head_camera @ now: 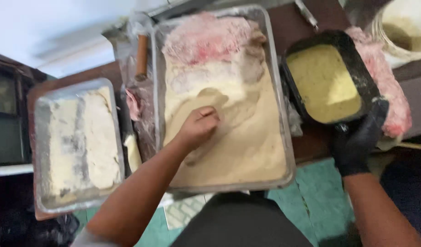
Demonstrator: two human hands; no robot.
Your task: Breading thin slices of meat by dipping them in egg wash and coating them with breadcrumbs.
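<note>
Dark brown wood of the desk (306,146) shows between the trays, and under its edge I see a green tiled floor (320,196).

At the far left stands a metal tray (39,146) with pale coated pieces (89,137) lying flat in it, already white with flour. Next to it lies crumpled plastic wrap (137,96) with a brown handle (142,55) on top.

In the middle is the big metal pan (283,132) full of beige flour (251,146), with pink raw meat (206,34) at its far end. The left hand (199,128), bare, is half closed, its fingers curled down and pressing into the flour on a buried, coated piece (210,98). I judge the step is the dredging of this piece.

At the right, the right hand (356,142) wears a black glove and pinches the near corner of a black pan (352,59) of yellow batter (322,82). More pink meat (384,77) lies just beside that pan.

The next move, I think, calls for lifting the piece without knocking off the coating, and carrying it to the left tray.
</note>
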